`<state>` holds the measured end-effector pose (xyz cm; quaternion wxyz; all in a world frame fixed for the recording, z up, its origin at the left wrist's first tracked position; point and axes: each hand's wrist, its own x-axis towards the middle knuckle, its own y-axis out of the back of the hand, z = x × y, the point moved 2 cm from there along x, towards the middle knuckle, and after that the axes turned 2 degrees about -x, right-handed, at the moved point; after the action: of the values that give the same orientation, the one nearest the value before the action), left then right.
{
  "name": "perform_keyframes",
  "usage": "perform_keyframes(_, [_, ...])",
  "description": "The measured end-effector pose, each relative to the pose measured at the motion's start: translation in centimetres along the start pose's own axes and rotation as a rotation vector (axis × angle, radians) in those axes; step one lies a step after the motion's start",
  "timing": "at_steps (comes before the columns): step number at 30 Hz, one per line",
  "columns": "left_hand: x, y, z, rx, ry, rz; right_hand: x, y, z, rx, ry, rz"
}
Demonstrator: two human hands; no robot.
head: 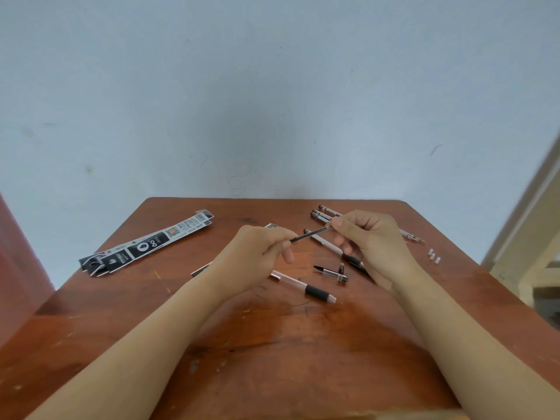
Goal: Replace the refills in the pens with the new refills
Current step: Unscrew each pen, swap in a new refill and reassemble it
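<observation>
Brown wood, scratched and worn, makes up the table (272,344), which stands against a pale wall. Above its middle the left hand (257,256) and the right hand (372,241) each pinch one end of a thin dark refill (309,234), held slanting between them, clear of the surface. Just below the hands lies a clear pen barrel (303,284) with a black grip, and beside it a small tip section (331,271). Another clear pen (327,245) lies partly under the right hand. Flat black-and-white refill packets (145,245) rest near the far left corner; whether anything remains inside cannot be told. More pens (322,214) lie near the far right corner, and small white caps (434,256) near the right edge
</observation>
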<state>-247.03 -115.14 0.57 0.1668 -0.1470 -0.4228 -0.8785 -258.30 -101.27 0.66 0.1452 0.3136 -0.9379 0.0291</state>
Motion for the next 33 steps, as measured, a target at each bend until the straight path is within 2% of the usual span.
perform_keyframes(4, [0.0, -0.7, 0.3, -0.06, 0.036, -0.087, 0.2, 0.9, -0.7, 0.023, -0.01, -0.012])
perform_keyframes(7, [-0.3, -0.9, -1.0, 0.005, 0.082, -0.135, 0.6, 4.6, -1.7, 0.134, 0.021, 0.167])
perform_keyframes(8, [-0.4, -0.6, -1.5, 0.007, 0.104, -0.121, 0.6, 6.3, -1.8, 0.103, 0.04, 0.23])
perform_keyframes(10, [-0.4, -0.1, -2.2, -0.005, 0.132, -0.066, 0.8, 9.2, -1.2, -0.19, 0.021, 0.316])
perform_keyframes(13, [-0.2, 0.3, -2.2, -0.012, 0.117, -0.007, 1.3, 10.5, 0.2, -0.722, -0.103, 0.291])
perform_keyframes(15, [-0.2, 0.1, -2.1, -0.008, 0.101, -0.003, 1.5, 10.5, 0.6, -0.865, -0.179, 0.257])
perform_keyframes(21, [-0.3, -0.3, -2.3, 0.005, 0.093, -0.01, 1.0, 12.4, 0.9, -1.071, -0.344, 0.297])
perform_keyframes(25, [-0.3, -0.4, -2.1, 0.013, 0.086, -0.028, 0.6, 13.4, 0.6, -1.101, -0.402, 0.397])
perform_keyframes(33, [-0.4, -0.4, -1.7, 0.013, 0.073, -0.044, 0.9, 13.9, 1.8, -1.142, -0.547, 0.334])
